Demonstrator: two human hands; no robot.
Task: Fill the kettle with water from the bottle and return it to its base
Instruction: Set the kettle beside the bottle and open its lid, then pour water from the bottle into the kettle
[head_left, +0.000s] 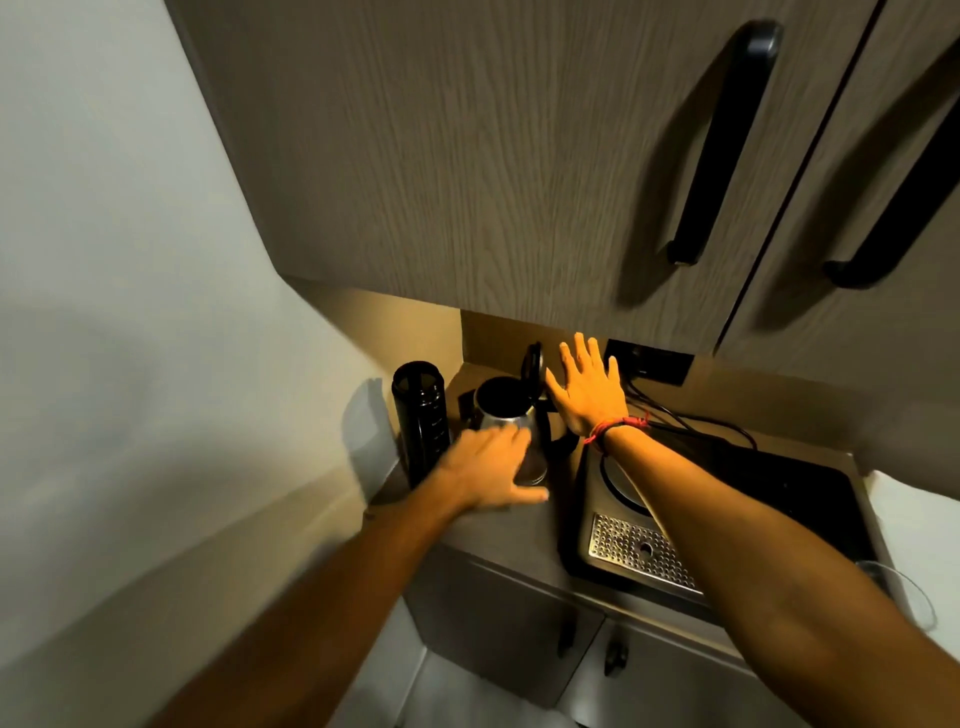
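Observation:
A steel kettle (506, 413) stands on the counter in the back corner, its black lid (533, 364) flipped up and its mouth open. A tall dark bottle (422, 421) stands upright just left of it, against the wall. My left hand (488, 467) is blurred and lies flat in front of the kettle's lower body, fingers spread, holding nothing; I cannot tell if it touches the kettle. My right hand (589, 389), with a red thread at the wrist, hovers open beside the raised lid, above the black handle. The kettle's base is hidden.
An induction hob (779, 499) and a perforated steel drain plate (639, 551) sit in the counter on the right. Black cables (691, 421) run to a wall socket (654, 364) behind. Upper cabinets (519, 156) with black handles hang close overhead. Lower cabinet doors (498, 623) lie below.

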